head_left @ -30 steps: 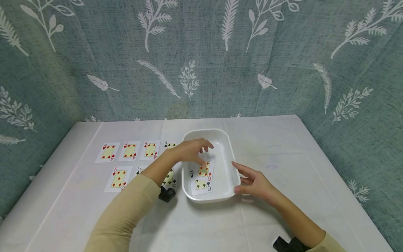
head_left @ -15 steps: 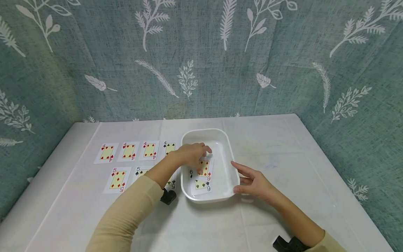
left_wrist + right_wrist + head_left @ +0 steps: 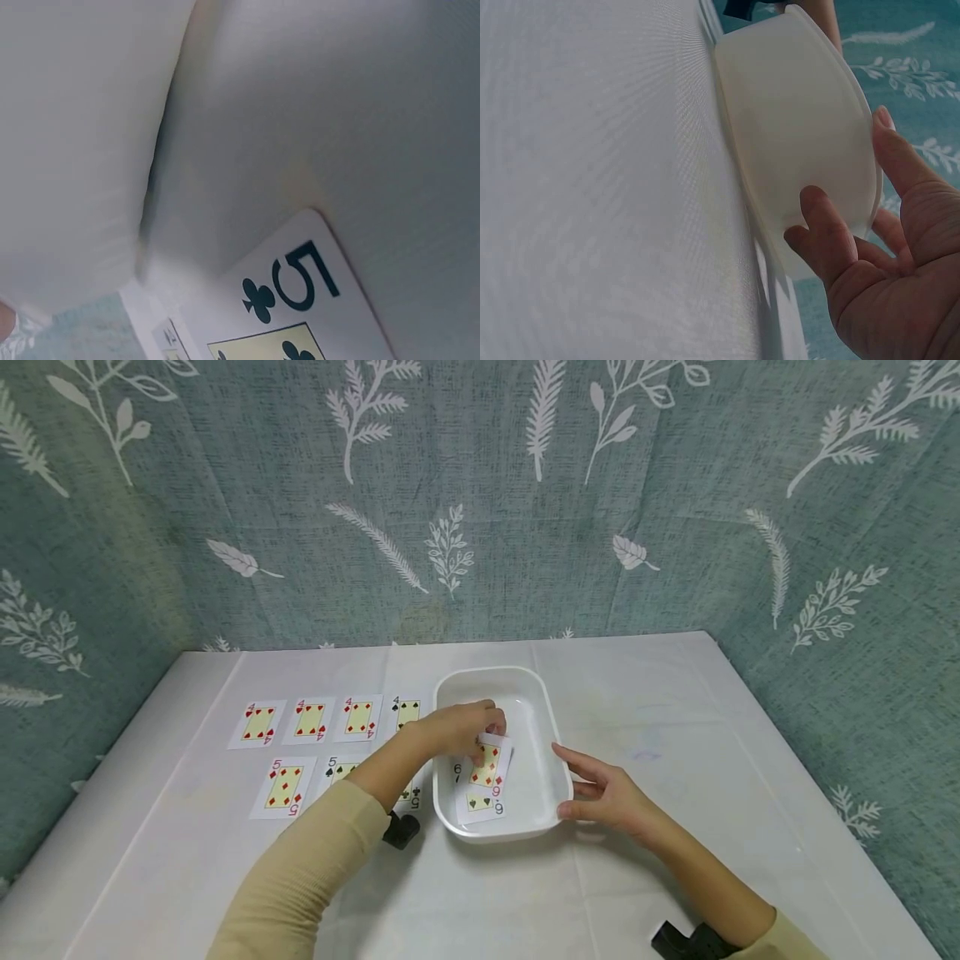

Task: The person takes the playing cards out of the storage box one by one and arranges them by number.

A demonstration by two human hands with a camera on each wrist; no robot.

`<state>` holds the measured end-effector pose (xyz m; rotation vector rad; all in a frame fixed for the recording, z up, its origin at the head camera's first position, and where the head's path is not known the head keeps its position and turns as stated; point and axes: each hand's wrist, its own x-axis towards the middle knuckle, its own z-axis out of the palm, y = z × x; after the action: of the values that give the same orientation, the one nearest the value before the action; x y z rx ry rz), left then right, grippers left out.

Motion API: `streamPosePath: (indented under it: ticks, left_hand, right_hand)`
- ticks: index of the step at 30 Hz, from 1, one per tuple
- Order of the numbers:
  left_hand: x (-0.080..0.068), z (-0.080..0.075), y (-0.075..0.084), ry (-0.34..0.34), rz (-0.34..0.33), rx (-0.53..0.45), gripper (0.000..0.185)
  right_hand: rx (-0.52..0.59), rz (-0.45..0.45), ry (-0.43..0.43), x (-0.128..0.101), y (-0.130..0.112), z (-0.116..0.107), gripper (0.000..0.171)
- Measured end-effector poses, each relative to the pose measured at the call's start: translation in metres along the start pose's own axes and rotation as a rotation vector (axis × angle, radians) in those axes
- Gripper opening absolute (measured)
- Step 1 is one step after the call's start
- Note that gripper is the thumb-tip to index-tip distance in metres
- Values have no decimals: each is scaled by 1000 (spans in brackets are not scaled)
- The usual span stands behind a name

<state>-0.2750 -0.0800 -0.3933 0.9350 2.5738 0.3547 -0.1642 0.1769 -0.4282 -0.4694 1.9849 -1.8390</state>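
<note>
A white rectangular tray (image 3: 534,785) stands on the table with playing cards inside. My left hand (image 3: 463,728) reaches in from the left and pinches a diamonds card, apparently the six (image 3: 489,768), by its upper left part. That card is tilted and overlaps a six of spades (image 3: 480,810) lying in the tray; the hand hides some of both. My right hand (image 3: 611,793) rests its loosely bent fingers against the tray's right side. In the right wrist view, the fingertips of my right hand (image 3: 885,262) touch the outer wall of the tray (image 3: 802,112).
Left of the tray lies a row of fours, among them a four of hearts (image 3: 257,724). Nearer is a row of fives, beginning with a five of diamonds (image 3: 283,787); my left arm partly covers it. A five of clubs (image 3: 300,289) lies close beside the tray.
My left hand has lowered into the tray and taken hold of the diamonds card, which now tilts and covers more of the six of spades. My right hand has stayed at the tray's side.
</note>
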Motion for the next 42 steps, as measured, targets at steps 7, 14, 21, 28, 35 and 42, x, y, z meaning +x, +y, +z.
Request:
streamPosePath:
  ticks: [7,14,21,28,35,42]
  left_hand:
    - [0,-3,-5,32,93,-87,36]
    - [-2,-6,-14,154,277,-165,29]
    - [-2,-8,-20,195,275,-309,29]
    - [-10,-12,-22,214,195,-556,30]
    - [-25,-16,-15,241,168,-595,31]
    - [-42,-18,-5,247,176,-601,32]
  right_hand:
    - [-11,-10,4,1,-1,0,87]
    - [-38,-10,12,3,2,0,87]
    - [-15,-13,7,0,3,1,86]
    - [-12,-11,7,1,2,2,87]
    - [-25,-8,8,2,2,1,88]
    - [-20,-11,0,2,1,1,87]
